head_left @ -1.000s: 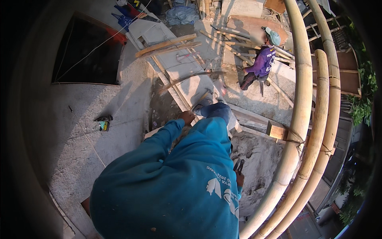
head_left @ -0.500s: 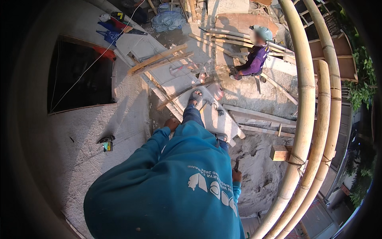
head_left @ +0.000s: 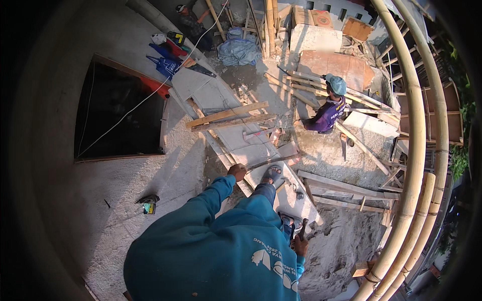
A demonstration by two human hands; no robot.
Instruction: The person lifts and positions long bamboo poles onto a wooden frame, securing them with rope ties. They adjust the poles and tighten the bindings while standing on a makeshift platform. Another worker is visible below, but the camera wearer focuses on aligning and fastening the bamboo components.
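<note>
My left hand is closed beside my forward foot, at the near end of a dark narrow wooden strip. The hand covers part of that strip, and I cannot tell whether the fingers grip it. Low on the right, next to my other leg, my right hand is wrapped round a dark-handled tool. The tool's handle points up past the fist; its exact kind is not clear. Both feet are on a pale plank platform. Two loose boards lie across the platform further ahead.
Tall bamboo poles rise close on my right. A co-worker in purple crouches below among timber. Another person is at the far left. A dark wall opening and a white cable are on the left. Rough ground drops below.
The view has tilted upward. My left hand has reached forward to the dark strip. My right hand has risen, showing more of the tool. The co-worker in purple has bent lower.
</note>
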